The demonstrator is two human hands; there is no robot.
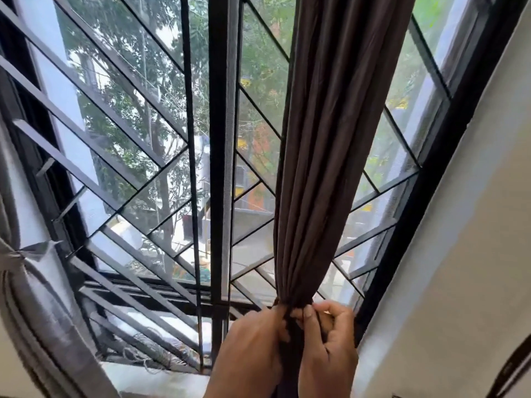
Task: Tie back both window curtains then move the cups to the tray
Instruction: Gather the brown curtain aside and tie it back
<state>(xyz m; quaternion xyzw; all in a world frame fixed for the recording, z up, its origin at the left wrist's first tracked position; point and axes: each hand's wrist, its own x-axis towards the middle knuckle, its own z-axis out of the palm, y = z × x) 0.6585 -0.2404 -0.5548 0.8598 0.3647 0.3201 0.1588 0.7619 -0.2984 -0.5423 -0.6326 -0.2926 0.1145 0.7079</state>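
The right curtain (330, 139) is dark brown and hangs gathered into a narrow bunch in front of the window. At its pinched waist a dark tie-back (293, 304) wraps the folds. My left hand (253, 349) and my right hand (327, 340) meet just below that waist, each pinching an end of the tie against the cloth. The left curtain (37, 311) is grey and sits bunched at the far left edge, cinched by a tie (17, 255). No cups or tray are in view.
A black window frame with a diagonal metal grille (129, 156) fills the view, trees and a street behind it. A pale sill (161, 380) runs below. A cream wall (465, 282) stands at the right.
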